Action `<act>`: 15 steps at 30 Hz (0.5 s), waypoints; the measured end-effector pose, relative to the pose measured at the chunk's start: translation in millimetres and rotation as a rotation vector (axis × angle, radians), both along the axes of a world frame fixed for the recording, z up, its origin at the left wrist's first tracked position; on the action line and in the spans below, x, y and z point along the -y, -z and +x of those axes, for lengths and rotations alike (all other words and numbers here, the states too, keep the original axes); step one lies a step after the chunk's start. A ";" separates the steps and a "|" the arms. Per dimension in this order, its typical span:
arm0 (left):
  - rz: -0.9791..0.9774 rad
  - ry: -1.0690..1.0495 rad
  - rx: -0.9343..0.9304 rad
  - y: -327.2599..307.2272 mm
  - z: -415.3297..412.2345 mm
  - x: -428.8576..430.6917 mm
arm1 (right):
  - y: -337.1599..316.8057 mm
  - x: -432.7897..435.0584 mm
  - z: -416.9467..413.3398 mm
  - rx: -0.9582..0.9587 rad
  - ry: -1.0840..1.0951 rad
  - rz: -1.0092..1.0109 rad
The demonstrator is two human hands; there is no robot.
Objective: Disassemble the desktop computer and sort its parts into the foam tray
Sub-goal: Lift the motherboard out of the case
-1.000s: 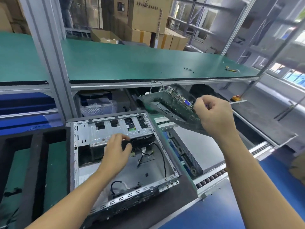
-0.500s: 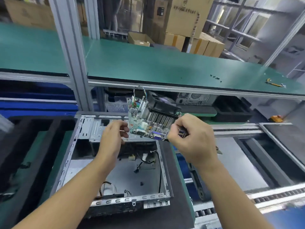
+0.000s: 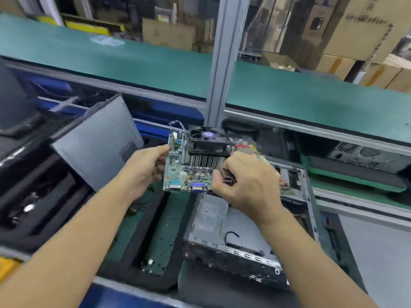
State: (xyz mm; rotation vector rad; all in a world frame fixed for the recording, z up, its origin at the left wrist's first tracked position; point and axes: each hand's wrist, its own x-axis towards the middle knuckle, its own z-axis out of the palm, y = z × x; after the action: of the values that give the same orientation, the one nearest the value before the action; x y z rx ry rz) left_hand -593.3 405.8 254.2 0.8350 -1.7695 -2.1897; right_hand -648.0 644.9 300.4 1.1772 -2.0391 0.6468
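Circuit board [image 3: 189, 172] held aloft in both hands.
The circuit board, fan [image 3: 206, 138] on top, hangs clear of everything: the left hand [image 3: 144, 172] pinches its left edge, the right hand [image 3: 249, 183] curls round the port block at its near corner. The foam tray [image 3: 153, 221] lies under the left hand, the emptied case [image 3: 233, 254] under the right. Held only at the edges, the fan-heavy board could tip and drop.
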 end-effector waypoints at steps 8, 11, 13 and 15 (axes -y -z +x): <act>-0.100 0.074 0.106 21.1 41.1 131.2 | 26.7 118.7 46.6 -0.023 -0.069 0.019; -0.125 0.097 0.122 36.5 51.2 168.4 | 30.5 151.0 62.9 0.027 -0.125 0.114; -0.165 0.125 0.143 50.0 57.1 187.0 | 35.2 167.2 72.3 0.075 -0.164 0.213; -0.186 0.155 0.154 67.2 62.0 199.6 | 42.0 177.6 77.6 0.116 -0.190 0.319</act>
State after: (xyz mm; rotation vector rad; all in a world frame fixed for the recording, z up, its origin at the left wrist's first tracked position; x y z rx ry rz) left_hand -531.3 206.1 187.0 0.8697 -2.1403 -2.0562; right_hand -570.3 467.3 258.4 1.5647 -2.2020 0.4995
